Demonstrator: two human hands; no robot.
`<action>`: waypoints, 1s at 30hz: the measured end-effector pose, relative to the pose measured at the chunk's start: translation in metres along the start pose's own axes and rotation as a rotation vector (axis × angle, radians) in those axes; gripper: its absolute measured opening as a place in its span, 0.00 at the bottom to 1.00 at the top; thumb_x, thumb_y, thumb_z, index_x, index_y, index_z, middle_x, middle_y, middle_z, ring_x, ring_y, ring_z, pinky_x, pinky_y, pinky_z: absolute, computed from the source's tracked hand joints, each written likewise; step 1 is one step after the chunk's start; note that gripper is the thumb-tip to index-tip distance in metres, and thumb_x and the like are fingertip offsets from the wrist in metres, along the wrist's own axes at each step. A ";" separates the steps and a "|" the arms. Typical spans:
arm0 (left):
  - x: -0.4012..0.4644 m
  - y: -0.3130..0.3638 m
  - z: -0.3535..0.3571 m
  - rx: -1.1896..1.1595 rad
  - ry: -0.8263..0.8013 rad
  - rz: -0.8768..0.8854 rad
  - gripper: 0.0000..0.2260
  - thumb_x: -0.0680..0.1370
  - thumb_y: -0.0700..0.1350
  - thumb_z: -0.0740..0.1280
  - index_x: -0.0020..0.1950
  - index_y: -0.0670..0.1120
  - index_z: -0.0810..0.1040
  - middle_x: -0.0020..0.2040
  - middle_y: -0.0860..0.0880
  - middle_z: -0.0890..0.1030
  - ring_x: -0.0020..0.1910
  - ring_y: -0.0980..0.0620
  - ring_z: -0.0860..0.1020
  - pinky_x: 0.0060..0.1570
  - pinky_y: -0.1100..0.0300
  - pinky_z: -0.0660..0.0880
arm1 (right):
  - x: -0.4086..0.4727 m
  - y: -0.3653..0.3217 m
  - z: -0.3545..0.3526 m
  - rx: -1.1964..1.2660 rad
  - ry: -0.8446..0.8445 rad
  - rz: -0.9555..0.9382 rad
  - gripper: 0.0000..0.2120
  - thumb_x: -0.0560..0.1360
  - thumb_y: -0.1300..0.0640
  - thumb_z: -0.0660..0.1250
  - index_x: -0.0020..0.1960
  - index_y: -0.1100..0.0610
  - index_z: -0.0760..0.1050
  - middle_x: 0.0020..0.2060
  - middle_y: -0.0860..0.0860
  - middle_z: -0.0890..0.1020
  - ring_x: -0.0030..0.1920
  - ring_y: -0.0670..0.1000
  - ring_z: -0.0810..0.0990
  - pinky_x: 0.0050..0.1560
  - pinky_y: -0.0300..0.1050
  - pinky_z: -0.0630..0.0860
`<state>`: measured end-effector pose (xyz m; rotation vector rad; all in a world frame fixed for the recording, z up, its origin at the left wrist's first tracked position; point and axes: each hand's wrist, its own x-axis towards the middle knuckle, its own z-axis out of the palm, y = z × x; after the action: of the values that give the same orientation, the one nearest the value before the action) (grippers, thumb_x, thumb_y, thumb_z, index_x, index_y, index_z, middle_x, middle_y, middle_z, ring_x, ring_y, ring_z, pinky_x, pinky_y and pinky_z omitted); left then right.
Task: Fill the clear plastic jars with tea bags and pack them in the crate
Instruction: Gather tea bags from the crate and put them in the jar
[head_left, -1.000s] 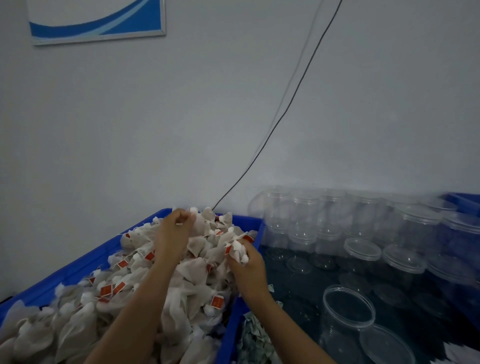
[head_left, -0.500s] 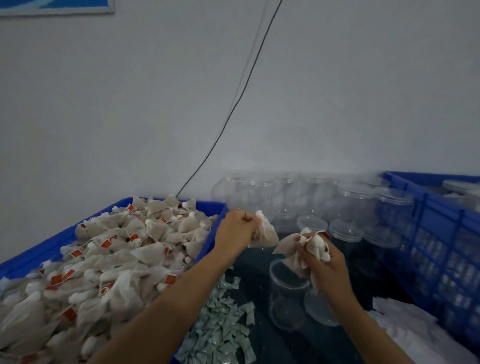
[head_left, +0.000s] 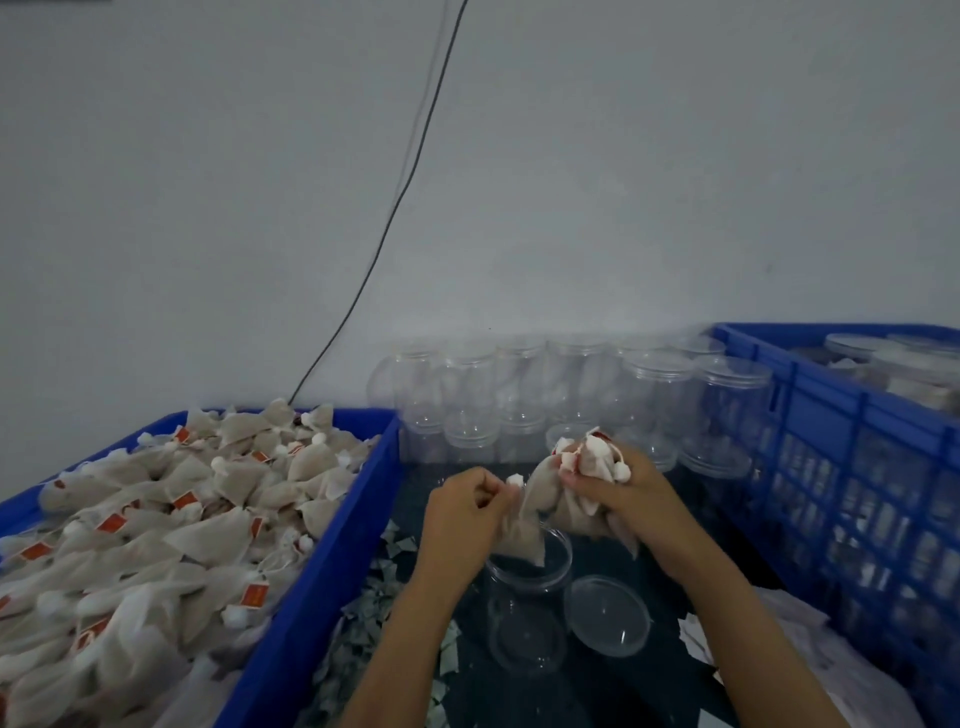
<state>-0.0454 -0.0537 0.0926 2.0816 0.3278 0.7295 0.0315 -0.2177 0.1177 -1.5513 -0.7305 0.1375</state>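
Head view: beige tea bags (head_left: 524, 525) over open jar (head_left: 527, 597)

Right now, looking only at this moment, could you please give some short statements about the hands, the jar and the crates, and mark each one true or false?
1. The open jar already has its lid on. False: the lid lies beside it on the table.
2. The right hand holds a bunch of tea bags. True.
3. The left hand is empty. False: it pinches one tea bag above the jar mouth.
4. The left crate holds loose tea bags. True.
5. The right crate holds no jars. False: lidded jars show inside.
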 end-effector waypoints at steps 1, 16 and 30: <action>0.001 -0.003 0.001 -0.003 -0.034 0.013 0.09 0.76 0.47 0.70 0.37 0.49 0.77 0.36 0.52 0.81 0.36 0.57 0.78 0.38 0.66 0.74 | 0.000 -0.001 -0.003 -0.018 -0.023 0.000 0.06 0.73 0.59 0.72 0.48 0.51 0.81 0.43 0.47 0.85 0.44 0.43 0.84 0.41 0.34 0.78; 0.008 -0.011 0.008 -0.174 -0.060 0.176 0.08 0.81 0.44 0.62 0.47 0.56 0.77 0.46 0.57 0.82 0.48 0.60 0.80 0.52 0.65 0.76 | 0.000 0.011 0.005 -0.031 -0.065 -0.022 0.04 0.73 0.63 0.71 0.47 0.56 0.81 0.40 0.53 0.85 0.40 0.45 0.83 0.40 0.34 0.78; 0.011 -0.011 -0.004 0.207 -0.278 0.208 0.06 0.74 0.50 0.71 0.51 0.54 0.80 0.48 0.60 0.81 0.48 0.65 0.77 0.56 0.63 0.73 | 0.002 0.013 0.010 0.121 0.053 0.061 0.03 0.72 0.56 0.72 0.46 0.50 0.81 0.40 0.50 0.85 0.41 0.45 0.84 0.40 0.37 0.80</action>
<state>-0.0384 -0.0399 0.0898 2.4042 0.0320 0.5318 0.0328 -0.2069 0.1051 -1.4570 -0.6217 0.1819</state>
